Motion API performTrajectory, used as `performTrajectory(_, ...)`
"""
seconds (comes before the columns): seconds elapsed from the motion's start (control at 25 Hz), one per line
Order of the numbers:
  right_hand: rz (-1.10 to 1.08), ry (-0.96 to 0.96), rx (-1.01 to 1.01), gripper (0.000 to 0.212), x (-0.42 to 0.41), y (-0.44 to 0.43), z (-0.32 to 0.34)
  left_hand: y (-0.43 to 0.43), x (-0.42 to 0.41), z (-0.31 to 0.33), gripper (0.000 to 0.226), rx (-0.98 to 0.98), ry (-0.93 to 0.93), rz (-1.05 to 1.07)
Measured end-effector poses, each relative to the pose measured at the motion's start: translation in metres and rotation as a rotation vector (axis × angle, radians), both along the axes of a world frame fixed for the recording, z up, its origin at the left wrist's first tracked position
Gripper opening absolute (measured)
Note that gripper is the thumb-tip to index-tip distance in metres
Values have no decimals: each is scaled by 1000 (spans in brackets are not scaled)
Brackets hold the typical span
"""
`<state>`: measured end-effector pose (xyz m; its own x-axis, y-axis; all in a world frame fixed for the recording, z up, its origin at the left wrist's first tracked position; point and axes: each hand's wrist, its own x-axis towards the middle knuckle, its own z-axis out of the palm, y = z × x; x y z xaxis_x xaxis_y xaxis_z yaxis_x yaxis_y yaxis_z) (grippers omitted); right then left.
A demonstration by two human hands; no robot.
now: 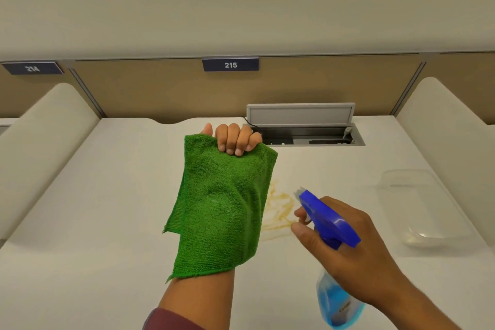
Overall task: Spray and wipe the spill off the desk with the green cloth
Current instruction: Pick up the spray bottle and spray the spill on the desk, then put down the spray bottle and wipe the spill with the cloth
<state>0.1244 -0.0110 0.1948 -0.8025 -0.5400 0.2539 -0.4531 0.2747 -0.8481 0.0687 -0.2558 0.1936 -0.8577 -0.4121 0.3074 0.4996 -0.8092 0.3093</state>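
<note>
My left hand (pixel 235 139) is raised over the middle of the white desk (pixel 107 209), fingers curled over the top edge of the green cloth (pixel 222 203), which hangs down and hides my palm and wrist. A yellowish-brown spill (pixel 278 209) streaks the desk just right of the cloth, partly hidden behind it. My right hand (pixel 345 246) grips a spray bottle (pixel 328 220) with a blue trigger head and blue liquid, its nozzle pointing left and away, above the spill. One finger rests on the trigger.
A clear plastic lidded container (pixel 423 209) lies on the desk at the right. An open grey cable box (pixel 302 126) sits at the desk's back edge. Cream dividers (pixel 40 147) flank both sides, with a tan partition behind bearing the sign 215 (pixel 230 64).
</note>
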Motion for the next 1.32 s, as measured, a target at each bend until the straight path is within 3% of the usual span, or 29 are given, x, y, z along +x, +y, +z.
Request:
performTrajectory(0.24, -278, -84, -189, 11, -43, 18, -35, -21, 0, -27, 48, 42, 77, -72)
performTrajectory(0.44, -560, -24, -263, 33, -119, 27, -67, -26, -3, -48, 49, 52, 194, -153)
performTrajectory(0.8, -571, 60, -319, 19, -252, 17, -97, -15, 3, -57, 47, 127, 142, -134)
performTrajectory(1.08, -545, 58, -265, 18, -284, 21, -131, -4, 2, -56, 48, 143, 99, -99)
performTrajectory(1.2, -545, -61, -224, 21, -288, 25, -135, -2, 1, -59, 48, 149, 109, -106)
performTrajectory(1.32, -551, -193, -111, 42, -288, 37, -149, 2, -2, -61, 47, 136, 107, -113)
